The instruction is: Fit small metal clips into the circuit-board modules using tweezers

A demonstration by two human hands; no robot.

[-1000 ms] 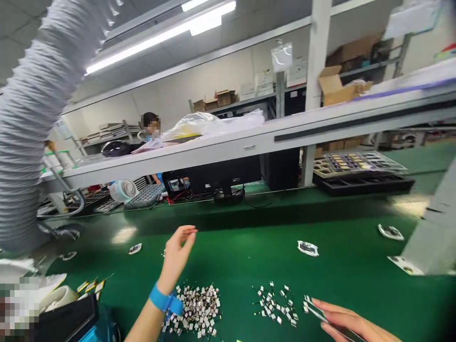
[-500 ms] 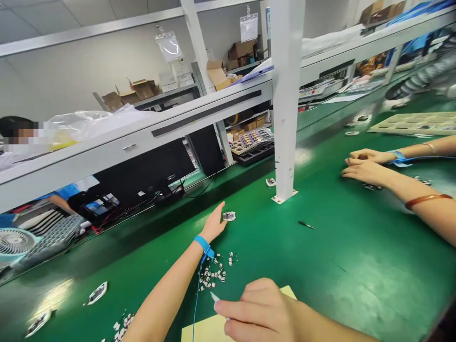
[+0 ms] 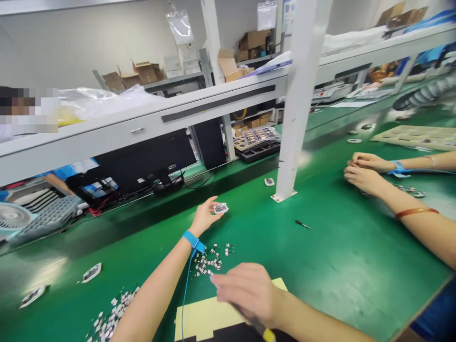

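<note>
My left hand [image 3: 203,217], with a blue wrist strap [image 3: 194,241], grips a small white-edged part with a dark, detailed face [image 3: 221,208] just over the green bench. The strap's thin blue cord trails down toward me. Closer in, my right hand [image 3: 249,289] is closed around a slim pen-like tool [image 3: 245,313] with a pale tip and a yellow end; motion blurs it, so its exact kind is unclear. Its tip is near a loose pile of tiny white components with short leads [image 3: 210,262]. Beneath the right hand lies a pale yellow sheet [image 3: 195,316].
More tiny components [image 3: 112,316] lie lower left, beside two white-edged parts [image 3: 91,273]. A white post [image 3: 294,142] rises from the bench, with a small dark tool [image 3: 302,224] near its foot. Another person's hands [image 3: 366,173] work at right. A shelf beam [image 3: 217,102] crosses behind.
My left hand has drawn back slightly toward the left with the white-edged part, which is now in its fingers. My right hand has turned, showing the tool's yellow end. The view has shifted.
</note>
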